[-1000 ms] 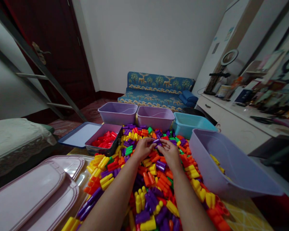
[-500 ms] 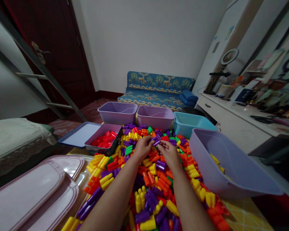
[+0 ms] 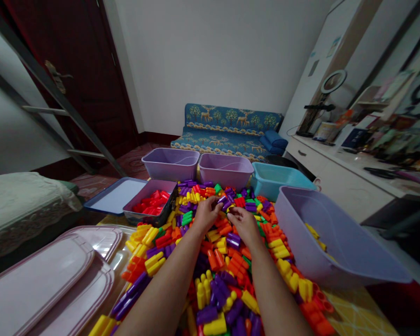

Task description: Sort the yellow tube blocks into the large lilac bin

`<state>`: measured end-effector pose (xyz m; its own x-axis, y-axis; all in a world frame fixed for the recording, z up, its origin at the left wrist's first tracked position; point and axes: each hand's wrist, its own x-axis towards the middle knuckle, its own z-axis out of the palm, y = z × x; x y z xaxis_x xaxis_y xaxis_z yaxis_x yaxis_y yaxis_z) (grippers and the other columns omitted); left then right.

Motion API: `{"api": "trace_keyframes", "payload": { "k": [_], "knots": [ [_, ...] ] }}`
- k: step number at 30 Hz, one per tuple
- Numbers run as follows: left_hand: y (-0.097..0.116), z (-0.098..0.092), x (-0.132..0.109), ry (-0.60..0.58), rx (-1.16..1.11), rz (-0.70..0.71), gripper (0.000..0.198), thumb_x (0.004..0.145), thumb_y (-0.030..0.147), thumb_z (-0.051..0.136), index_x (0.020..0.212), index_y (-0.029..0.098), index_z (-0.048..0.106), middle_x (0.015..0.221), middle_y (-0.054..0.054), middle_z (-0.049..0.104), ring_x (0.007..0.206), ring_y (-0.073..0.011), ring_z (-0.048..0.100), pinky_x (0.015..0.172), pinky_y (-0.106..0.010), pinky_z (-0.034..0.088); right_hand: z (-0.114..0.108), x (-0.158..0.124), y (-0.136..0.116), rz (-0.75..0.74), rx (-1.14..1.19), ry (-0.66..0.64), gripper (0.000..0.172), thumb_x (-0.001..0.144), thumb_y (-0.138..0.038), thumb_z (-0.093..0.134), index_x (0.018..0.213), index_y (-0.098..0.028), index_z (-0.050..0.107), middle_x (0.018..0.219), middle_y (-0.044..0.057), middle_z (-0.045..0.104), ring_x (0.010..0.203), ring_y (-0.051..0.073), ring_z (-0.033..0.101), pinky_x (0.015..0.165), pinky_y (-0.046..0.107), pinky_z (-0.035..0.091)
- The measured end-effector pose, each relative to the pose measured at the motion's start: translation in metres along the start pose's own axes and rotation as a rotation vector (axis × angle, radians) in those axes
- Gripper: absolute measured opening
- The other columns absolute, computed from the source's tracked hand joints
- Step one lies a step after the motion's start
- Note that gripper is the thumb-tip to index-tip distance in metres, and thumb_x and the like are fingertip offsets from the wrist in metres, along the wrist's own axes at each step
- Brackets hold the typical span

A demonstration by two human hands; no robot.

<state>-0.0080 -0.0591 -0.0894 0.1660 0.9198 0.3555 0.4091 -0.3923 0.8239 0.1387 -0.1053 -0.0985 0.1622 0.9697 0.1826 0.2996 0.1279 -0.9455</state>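
A big heap of plastic peg blocks (image 3: 227, 261) in purple, yellow, orange, red and green covers the table. Both my hands reach into its far part. My left hand (image 3: 206, 213) pinches a purple block (image 3: 223, 200) at its fingertips. My right hand (image 3: 243, 221) is curled close beside it, fingertips touching the same spot; what it holds is hidden. A purple bin with red blocks (image 3: 150, 205) stands left of my hands. A large tilted purple tub (image 3: 336, 238) with a few yellow blocks lies to the right.
Two purple tubs (image 3: 171, 163) (image 3: 226, 170) and a blue tub (image 3: 276, 179) line the far edge. A blue tray (image 3: 114, 196) sits far left. Pink lids (image 3: 49, 280) are stacked at the near left. A sofa, a door and a cluttered counter lie beyond.
Both hands have shifted slightly farther into the heap, and the purple block is lifted a little at my left fingertips.
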Motion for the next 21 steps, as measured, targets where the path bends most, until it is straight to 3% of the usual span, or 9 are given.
{"api": "trace_keyframes", "payload": {
  "k": [17,21],
  "knots": [
    [0.0005,0.0007,-0.0014,-0.017,0.019,0.020,0.020,0.081,0.021,0.057,0.094,0.012,0.069,0.074,-0.003,0.068,0.066,-0.0136,0.059,0.062,-0.023,0.042,-0.0006,-0.0030,-0.0075,-0.028,-0.099,-0.068,0.020,0.076,-0.030,0.058,0.089,-0.017,0.066,0.089,0.008,0.073,0.081,0.022,0.069,0.072,0.032,0.052],
    [-0.0002,-0.0002,-0.0003,0.056,-0.015,0.011,0.019,0.079,0.017,0.060,0.094,0.013,0.070,0.083,-0.005,0.071,0.075,-0.0159,0.064,0.070,-0.025,0.046,0.0000,-0.0026,-0.0059,-0.021,-0.122,-0.041,0.024,0.075,-0.029,0.059,0.093,-0.015,0.067,0.094,0.010,0.073,0.085,0.022,0.069,0.075,0.033,0.053]
  ]
}}
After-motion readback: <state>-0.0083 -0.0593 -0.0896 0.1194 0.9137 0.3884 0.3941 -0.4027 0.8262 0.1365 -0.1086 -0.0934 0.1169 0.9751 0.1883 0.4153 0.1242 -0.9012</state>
